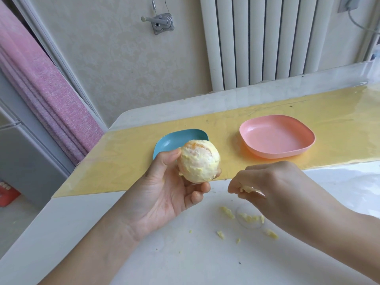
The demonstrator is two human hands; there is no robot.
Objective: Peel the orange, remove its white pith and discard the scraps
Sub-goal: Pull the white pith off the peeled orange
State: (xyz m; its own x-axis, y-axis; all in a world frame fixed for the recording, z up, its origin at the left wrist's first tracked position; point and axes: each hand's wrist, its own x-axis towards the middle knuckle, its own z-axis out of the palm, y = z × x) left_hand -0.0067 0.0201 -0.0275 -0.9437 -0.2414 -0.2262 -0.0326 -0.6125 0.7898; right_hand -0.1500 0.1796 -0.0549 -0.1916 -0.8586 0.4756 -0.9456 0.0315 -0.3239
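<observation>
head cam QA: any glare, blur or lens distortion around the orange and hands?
Head view: wide-angle bowing curves the table edges and leans the radiator. Glare sits on the glossy far right of the yellow mat. Light is soft and shadows are faint. The orange in the left hand reads sharp. The right hand pinching a pith scrap looks slightly soft.

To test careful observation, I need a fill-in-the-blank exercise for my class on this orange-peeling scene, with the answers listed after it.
1. The left hand holds the ____.
2. The right hand pinches a piece of ____.
3. The plate to the right of the blue dish is ____.
4. Loose scraps lie on the ____ table.

Answers: orange; pith; pink; white.
</observation>
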